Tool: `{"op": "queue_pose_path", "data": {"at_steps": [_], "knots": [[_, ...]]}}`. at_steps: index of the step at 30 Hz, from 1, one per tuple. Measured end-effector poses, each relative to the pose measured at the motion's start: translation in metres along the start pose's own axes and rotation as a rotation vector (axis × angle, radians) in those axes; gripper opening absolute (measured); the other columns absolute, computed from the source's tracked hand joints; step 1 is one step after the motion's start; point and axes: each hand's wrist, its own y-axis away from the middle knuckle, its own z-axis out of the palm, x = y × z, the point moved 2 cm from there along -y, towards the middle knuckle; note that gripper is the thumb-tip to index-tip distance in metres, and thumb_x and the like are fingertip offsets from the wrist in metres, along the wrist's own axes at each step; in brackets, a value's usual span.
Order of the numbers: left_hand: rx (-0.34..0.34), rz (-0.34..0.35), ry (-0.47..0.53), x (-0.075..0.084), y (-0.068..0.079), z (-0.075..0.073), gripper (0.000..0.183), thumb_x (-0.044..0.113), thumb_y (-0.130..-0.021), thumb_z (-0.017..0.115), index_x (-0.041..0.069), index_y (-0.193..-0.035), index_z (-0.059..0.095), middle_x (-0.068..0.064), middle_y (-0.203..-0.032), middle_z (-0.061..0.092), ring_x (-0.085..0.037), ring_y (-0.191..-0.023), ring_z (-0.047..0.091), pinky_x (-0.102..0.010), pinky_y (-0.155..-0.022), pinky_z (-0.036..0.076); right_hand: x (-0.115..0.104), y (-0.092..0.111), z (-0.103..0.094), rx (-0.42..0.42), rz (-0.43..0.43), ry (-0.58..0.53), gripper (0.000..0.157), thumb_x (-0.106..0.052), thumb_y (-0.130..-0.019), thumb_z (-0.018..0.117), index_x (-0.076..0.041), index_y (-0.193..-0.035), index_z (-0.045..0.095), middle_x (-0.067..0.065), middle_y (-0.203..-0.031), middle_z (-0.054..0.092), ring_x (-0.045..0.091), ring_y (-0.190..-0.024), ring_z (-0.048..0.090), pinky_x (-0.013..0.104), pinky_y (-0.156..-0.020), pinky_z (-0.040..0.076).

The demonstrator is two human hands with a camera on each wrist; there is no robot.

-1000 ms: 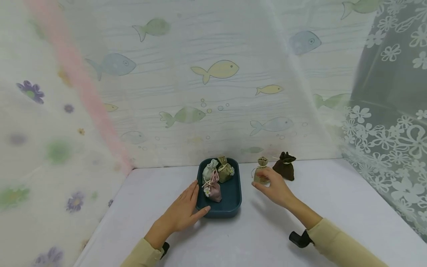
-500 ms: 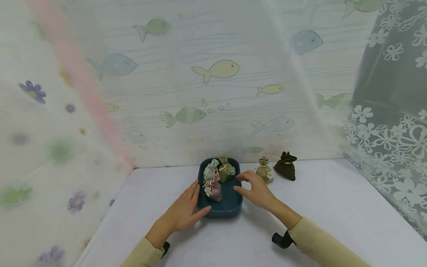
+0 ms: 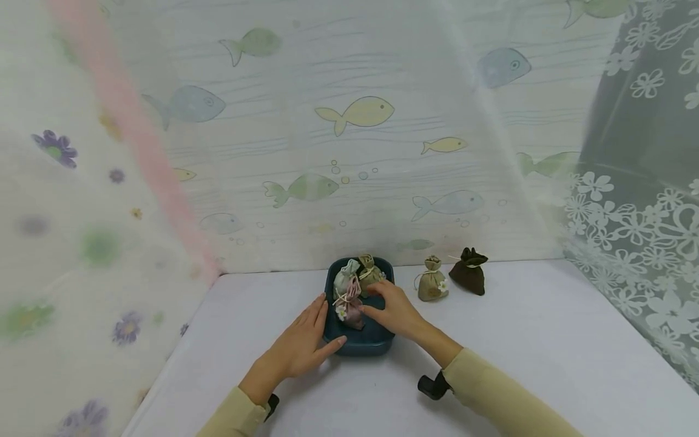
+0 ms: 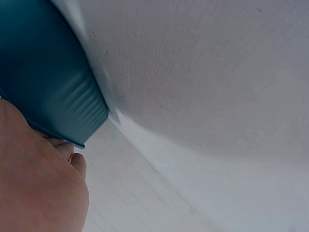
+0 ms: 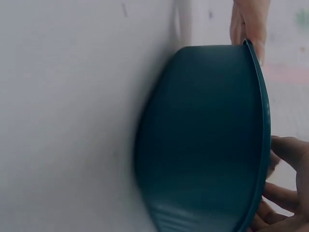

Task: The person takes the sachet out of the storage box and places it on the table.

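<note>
A dark teal tray (image 3: 360, 350) holds a pale grey-green drawstring pouch (image 3: 343, 284), an olive pouch (image 3: 371, 275) and a dusty-pink pouch (image 3: 352, 317) with a small white flower. My left hand (image 3: 297, 349) rests along the tray's left side, fingers extended and thumb at the front corner. Over the tray's right rim reaches my right hand (image 3: 401, 311), its thumb beside the pink pouch and its fingertips near the olive one. In the right wrist view, the tray wall (image 5: 203, 130) partly hides the right hand's fingers, which are spread apart.
To the tray's right, a second olive pouch (image 3: 432, 285) with a white flower stands on the white tabletop (image 3: 524, 328). Beside it is a dark brown pouch (image 3: 468, 273). A fish-patterned curtain (image 3: 355, 152) hangs behind the table.
My right hand has moved left, from in front of the olive pouch on the table to inside the tray, leaving that pouch standing there. My left hand stays at the tray's side.
</note>
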Motion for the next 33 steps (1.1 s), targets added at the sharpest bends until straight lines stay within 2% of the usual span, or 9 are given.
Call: {"op": "queue_pose_path", "data": {"at_steps": [4,12,19,26,33], "knots": [[0.003,0.006,0.002,0.001,0.000,-0.001,0.100,0.074,-0.101,0.030,-0.006,-0.160,0.019,-0.019,-0.170,0.011,-0.030,-0.157,0.015,-0.048,-0.124,0.023,-0.002,-0.007,0.009,0.010,0.026,-0.010,0.041,-0.015,-0.094,0.076,0.005,-0.128,0.065,0.021,-0.123,0.064,0.039,-0.114,0.063,0.055,-0.099,0.051],[0.005,0.013,-0.004,0.001,0.001,-0.001,0.101,0.074,-0.101,0.029,-0.006,-0.161,0.018,-0.018,-0.171,0.009,-0.029,-0.157,0.014,-0.047,-0.124,0.023,-0.007,-0.018,0.017,0.024,0.086,0.086,0.037,-0.019,-0.092,0.078,0.001,-0.123,0.069,0.016,-0.118,0.068,0.033,-0.111,0.064,0.050,-0.095,0.053],[0.006,0.012,0.001,0.000,0.000,0.001,0.101,0.075,-0.100,0.030,-0.006,-0.160,0.019,-0.018,-0.171,0.009,-0.029,-0.157,0.015,-0.047,-0.124,0.023,-0.006,-0.025,0.021,0.010,0.070,0.105,0.029,-0.015,-0.090,0.080,-0.002,-0.115,0.072,0.012,-0.112,0.070,0.029,-0.107,0.066,0.048,-0.094,0.053],[-0.008,0.013,0.015,0.000,-0.001,0.004,0.102,0.075,-0.100,0.029,-0.005,-0.161,0.018,-0.017,-0.171,0.007,-0.028,-0.157,0.013,-0.046,-0.124,0.022,-0.001,-0.026,0.026,0.006,0.089,0.131,0.029,-0.017,-0.091,0.080,-0.003,-0.115,0.072,0.013,-0.118,0.069,0.029,-0.114,0.064,0.049,-0.100,0.051],[0.003,0.009,-0.001,0.000,0.000,-0.001,0.101,0.075,-0.100,0.029,-0.006,-0.161,0.017,-0.019,-0.171,0.008,-0.030,-0.157,0.014,-0.047,-0.124,0.023,-0.001,-0.029,0.026,0.012,0.052,0.138,0.026,-0.016,-0.092,0.078,-0.003,-0.114,0.073,0.010,-0.111,0.069,0.025,-0.103,0.064,0.046,-0.091,0.053]]}}
